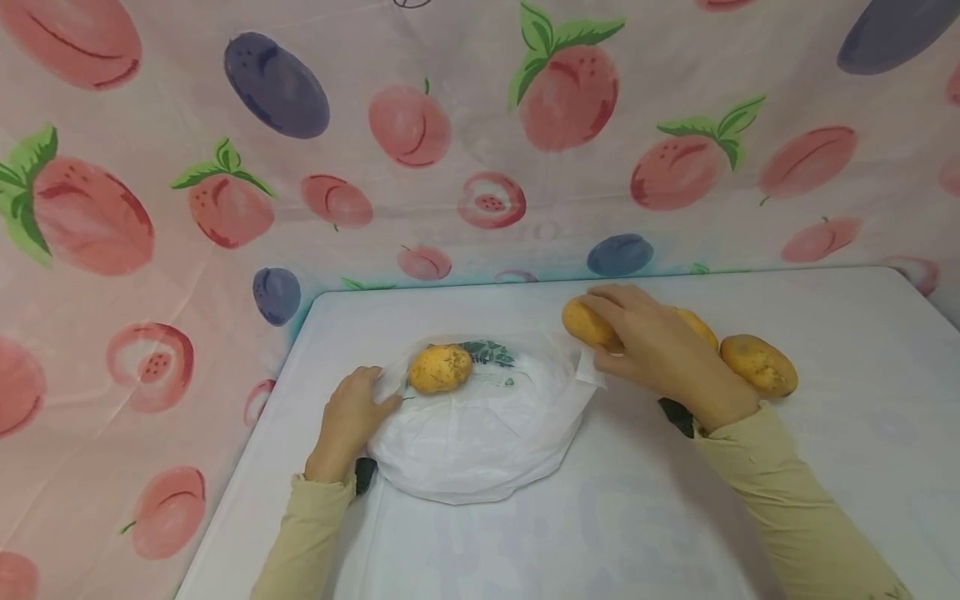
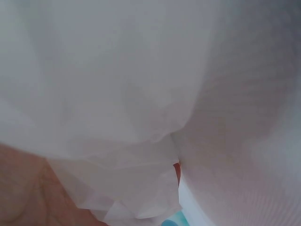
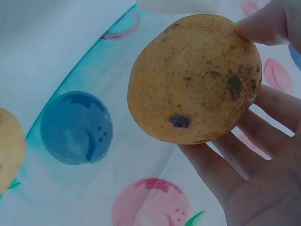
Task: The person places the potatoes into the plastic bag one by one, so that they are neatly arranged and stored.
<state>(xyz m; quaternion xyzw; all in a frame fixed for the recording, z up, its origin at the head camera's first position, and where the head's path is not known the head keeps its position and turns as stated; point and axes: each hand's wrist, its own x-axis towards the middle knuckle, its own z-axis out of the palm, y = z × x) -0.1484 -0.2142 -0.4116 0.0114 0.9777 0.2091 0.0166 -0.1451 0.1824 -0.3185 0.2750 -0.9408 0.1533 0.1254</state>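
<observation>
Right grip (image 1: 652,342): holding one potato (image 1: 585,322), thumb (image 3: 270,23) on one side and fingers (image 3: 204,169) spread along the other, spacing set by the potato's width. In the head view its long axis is slanting from far left to near right, one end partly covered.

Key relation: the white bag (image 1: 465,450) is lying to the left of the right grip and nearer the person; the held potato is sitting just off its far right corner. The right grip is the nearer one to that corner.

Left grip (image 1: 351,421): resting at the bag's left edge; cannot tell whether it is pinching the plastic. A second potato (image 1: 440,369) is lying just beside it, long axis roughly crosswise; on or inside the bag, unclear.

Further right, a third potato (image 1: 700,323) is showing partly behind the right grip, and a fourth (image 1: 759,365) is lying beyond it on the white table (image 1: 637,517). Fruit-print cloth (image 1: 480,100) is hanging behind.
</observation>
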